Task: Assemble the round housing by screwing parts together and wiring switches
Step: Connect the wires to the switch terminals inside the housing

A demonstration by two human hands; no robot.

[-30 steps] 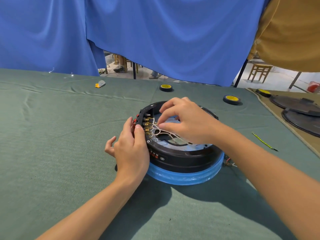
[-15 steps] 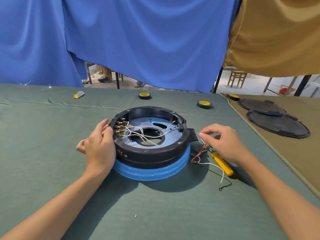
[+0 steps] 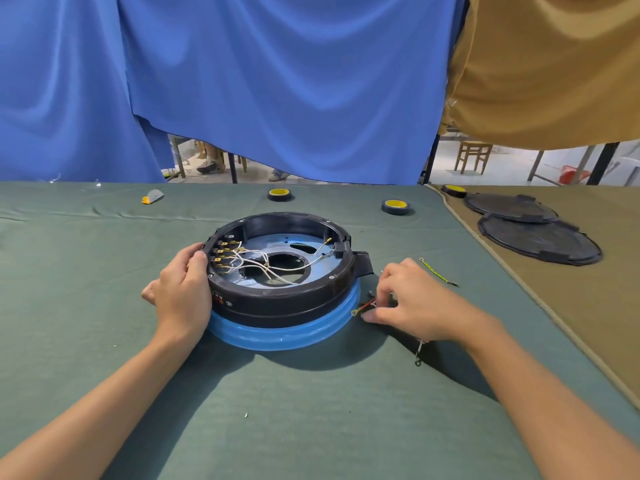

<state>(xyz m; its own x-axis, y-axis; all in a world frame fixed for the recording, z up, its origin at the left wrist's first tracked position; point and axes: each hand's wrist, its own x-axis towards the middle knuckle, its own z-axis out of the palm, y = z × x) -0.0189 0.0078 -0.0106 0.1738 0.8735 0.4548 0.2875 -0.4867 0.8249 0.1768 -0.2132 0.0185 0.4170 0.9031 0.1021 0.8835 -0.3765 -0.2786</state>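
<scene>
The housing [image 3: 277,299] is sitting on the table [image 3: 104,306]. The left hand [image 3: 180,292] is gripping the housing's left rim, fingers together. The right hand [image 3: 412,303] is pinching 1 red wire [image 3: 366,306] just right of the housing.

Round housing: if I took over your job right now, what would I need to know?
Left hand grips the round housing at its left rim, by the switch terminals.
Right hand pinches a red wire beside the housing's right side.
Done: white wires run from the terminals across the inside.
Left: the red wire is not attached; a green-yellow wire lies loose on the cloth.
</scene>
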